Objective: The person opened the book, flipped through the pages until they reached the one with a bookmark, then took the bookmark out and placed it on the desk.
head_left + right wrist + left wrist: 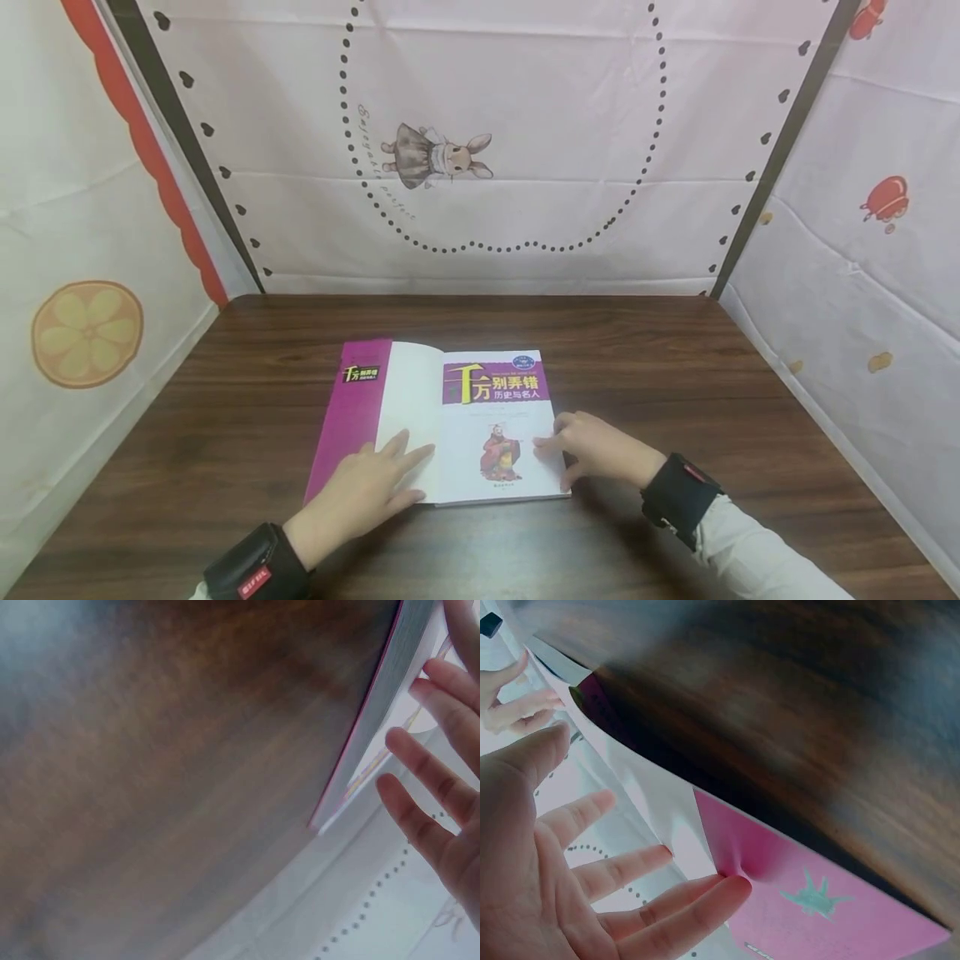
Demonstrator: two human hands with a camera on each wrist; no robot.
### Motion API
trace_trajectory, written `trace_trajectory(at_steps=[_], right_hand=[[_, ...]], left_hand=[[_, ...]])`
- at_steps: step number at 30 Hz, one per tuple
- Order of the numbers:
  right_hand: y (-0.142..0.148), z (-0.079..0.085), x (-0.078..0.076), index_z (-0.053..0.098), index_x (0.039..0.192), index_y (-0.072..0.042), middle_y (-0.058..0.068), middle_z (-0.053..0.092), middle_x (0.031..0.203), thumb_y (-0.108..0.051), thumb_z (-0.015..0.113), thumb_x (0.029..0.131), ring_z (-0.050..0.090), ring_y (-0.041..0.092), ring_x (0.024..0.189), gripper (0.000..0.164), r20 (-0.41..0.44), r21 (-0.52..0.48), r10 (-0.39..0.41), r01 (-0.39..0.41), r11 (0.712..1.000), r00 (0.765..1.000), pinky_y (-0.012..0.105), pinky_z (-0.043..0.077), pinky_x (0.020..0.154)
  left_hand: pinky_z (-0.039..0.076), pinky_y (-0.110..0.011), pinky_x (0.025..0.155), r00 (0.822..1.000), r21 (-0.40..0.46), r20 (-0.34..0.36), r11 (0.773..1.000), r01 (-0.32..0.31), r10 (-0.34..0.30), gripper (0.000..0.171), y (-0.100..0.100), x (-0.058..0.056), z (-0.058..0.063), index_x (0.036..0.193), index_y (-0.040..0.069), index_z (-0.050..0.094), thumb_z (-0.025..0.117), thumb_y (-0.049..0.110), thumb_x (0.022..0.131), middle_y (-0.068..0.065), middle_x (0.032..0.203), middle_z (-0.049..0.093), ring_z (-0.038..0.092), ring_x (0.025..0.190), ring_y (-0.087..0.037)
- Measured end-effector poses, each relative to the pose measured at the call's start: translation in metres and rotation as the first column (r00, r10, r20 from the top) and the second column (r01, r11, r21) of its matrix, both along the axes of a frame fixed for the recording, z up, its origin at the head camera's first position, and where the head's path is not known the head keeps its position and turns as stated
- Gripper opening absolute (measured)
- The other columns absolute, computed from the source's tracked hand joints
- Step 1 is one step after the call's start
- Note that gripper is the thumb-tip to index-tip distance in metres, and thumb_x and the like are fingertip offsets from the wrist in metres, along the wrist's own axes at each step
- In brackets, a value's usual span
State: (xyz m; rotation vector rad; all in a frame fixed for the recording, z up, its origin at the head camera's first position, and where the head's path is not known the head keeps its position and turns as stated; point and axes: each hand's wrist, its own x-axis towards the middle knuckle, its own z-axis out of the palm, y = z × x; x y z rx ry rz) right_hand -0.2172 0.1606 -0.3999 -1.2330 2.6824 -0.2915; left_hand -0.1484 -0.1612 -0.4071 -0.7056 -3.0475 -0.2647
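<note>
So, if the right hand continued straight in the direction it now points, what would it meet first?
Most likely the book's right page: the right hand points left over its outer edge, towards the printed figure. Whether it touches the page is hard to tell.

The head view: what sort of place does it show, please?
Probably a screened-off tabletop workspace: a dark wood-grain table, printed cloth hanging behind it and along both sides, and an open book on top.
</note>
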Motion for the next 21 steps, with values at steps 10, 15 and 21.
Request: trace_trajectory(at_steps=[10, 15, 21], right_hand=[[-0.0007, -0.0034, 0.0077, 0.052, 0.125, -0.008, 0.009, 0.057, 0.128, -0.034, 0.077, 0.064, 0.050, 0.021, 0.113, 0.071, -0.004, 0.076, 0.057, -0.056, 0.996, 0.998, 0.043, 0.047, 0.093], [-0.0006, -0.0012, 0.0063, 0.054, 0.123, -0.007, 0.011, 0.060, 0.122, -0.031, 0.076, 0.068, 0.054, 0.020, 0.108, 0.064, -0.009, 0.069, 0.087, -0.086, 0.994, 0.996, 0.041, 0.049, 0.091], [0.0006, 0.0027, 0.0050, 0.057, 0.119, -0.006, 0.009, 0.067, 0.111, -0.021, 0.071, 0.075, 0.060, 0.011, 0.091, 0.048, 0.006, 0.055, 0.140, -0.140, 0.989, 0.990, 0.031, 0.054, 0.080]], left_hand=[[0.052, -0.056, 0.073, 1.000, 0.000, -0.027, 1.000, -0.007, 0.007, 0.057, 0.0019, -0.0014, -0.0009, 0.129, 0.018, 0.048, 0.061, 0.044, 0.079, -0.022, 0.126, 0.055, 0.057, 0.091, -0.043], [0.052, -0.056, 0.073, 1.000, 0.008, -0.009, 1.000, -0.008, 0.009, 0.056, 0.0024, -0.0021, -0.0017, 0.129, 0.018, 0.048, 0.061, 0.042, 0.080, -0.022, 0.127, 0.054, 0.057, 0.093, -0.042], [0.052, -0.055, 0.076, 1.000, 0.032, 0.003, 0.999, -0.015, 0.015, 0.057, 0.0017, -0.0012, 0.0000, 0.130, 0.020, 0.047, 0.063, 0.039, 0.079, -0.019, 0.129, 0.053, 0.057, 0.096, -0.041]])
